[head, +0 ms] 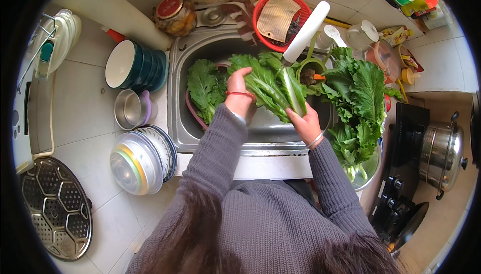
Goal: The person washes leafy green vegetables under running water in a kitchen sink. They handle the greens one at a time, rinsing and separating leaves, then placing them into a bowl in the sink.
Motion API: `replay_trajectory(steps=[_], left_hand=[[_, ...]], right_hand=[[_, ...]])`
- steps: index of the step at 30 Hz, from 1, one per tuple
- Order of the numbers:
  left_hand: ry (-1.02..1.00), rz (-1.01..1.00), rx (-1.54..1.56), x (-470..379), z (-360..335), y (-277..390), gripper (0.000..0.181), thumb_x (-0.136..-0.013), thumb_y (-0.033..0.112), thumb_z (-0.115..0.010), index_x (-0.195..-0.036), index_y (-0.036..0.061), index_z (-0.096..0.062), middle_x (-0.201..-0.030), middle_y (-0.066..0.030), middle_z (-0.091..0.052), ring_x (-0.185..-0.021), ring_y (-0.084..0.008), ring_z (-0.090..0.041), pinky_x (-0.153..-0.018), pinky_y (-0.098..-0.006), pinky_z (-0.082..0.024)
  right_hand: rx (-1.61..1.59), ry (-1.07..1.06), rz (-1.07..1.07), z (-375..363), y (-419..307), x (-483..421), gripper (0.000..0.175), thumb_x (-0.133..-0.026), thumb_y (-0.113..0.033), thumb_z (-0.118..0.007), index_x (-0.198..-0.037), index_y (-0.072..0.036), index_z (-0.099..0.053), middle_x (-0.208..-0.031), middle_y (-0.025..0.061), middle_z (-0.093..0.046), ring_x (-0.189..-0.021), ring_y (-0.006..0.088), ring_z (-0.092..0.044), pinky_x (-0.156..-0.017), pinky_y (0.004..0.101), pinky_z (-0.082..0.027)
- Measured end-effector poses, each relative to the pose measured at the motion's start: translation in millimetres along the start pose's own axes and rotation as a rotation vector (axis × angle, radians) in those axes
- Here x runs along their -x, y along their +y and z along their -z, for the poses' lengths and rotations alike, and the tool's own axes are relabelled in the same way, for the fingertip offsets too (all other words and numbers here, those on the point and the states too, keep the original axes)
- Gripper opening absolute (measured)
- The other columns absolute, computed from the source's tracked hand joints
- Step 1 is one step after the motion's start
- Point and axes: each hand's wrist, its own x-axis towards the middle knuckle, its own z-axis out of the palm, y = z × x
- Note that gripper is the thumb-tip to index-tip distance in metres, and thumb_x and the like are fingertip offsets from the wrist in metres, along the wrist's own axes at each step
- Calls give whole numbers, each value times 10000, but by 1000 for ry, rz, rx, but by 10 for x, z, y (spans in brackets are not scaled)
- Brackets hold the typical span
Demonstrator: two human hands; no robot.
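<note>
Over a stainless steel sink (259, 138), both hands are on a bunch of leafy greens (268, 82) with pale stalks. My right hand (305, 123) grips the stalk ends at the lower right. At the leafy left side is my left hand (240, 93), thumb raised; its fingers are hidden behind the leaves. The tip of a white faucet (306, 33) hangs just above the bunch. More greens (206, 86) lie in a pinkish basin (193, 110) at the sink's left. To the right, a large pile of greens (355, 89) rests over a metal bowl (372, 170).
Behind the sink stand a red plastic basket (259, 22) with a cloth and a lidded glass jar (174, 16). Stacked green bowls (137, 65), a metal cup (129, 109) and stacked dishes (139, 161) sit left. A steel pot (441, 157) occupies the black stove (407, 135) at right.
</note>
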Motion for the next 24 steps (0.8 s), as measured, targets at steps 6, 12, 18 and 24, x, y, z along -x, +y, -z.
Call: replay_trajectory(steps=[6, 12, 18, 24], left_hand=[[-139, -9, -59, -189, 165, 66, 305, -819, 246, -503, -979, -8, -559, -946, -142, -609, -849, -285, -592, -810, -415, -460], [-189, 37, -658, 265, -155, -71, 660, -724, 262, -684, -1221, -21, -355, -1140, -136, -497, -913, -222, -572, -767, -320, -485], [-431, 3, -819, 165, -241, 67, 458, -744, 165, -655, -1122, 4, -453, -1016, -109, -563, -849, -186, -589, -722, -284, -492], [-244, -114, -580, 65, -197, 236, 249, -781, 156, -614, -943, -21, -551, -817, -109, -619, -686, -191, -618, -644, -294, -511]], right_hand=[[128, 74, -144, 280, -14, 276, 294, -788, -90, -590, -1058, 14, -535, -841, 45, -614, -734, 80, -531, -666, 229, -446], [154, -61, -136, 299, 5, 203, 292, -793, -88, -584, -1060, 13, -525, -800, 19, -587, -708, 70, -504, -642, 223, -437], [206, -300, -238, 277, -148, 72, 294, -803, -95, -587, -1072, 2, -520, -839, -6, -568, -769, 71, -489, -701, 225, -426], [73, -284, -313, 309, -218, 22, 288, -805, -107, -585, -1063, -2, -512, -831, 0, -554, -705, 61, -496, -623, 203, -426]])
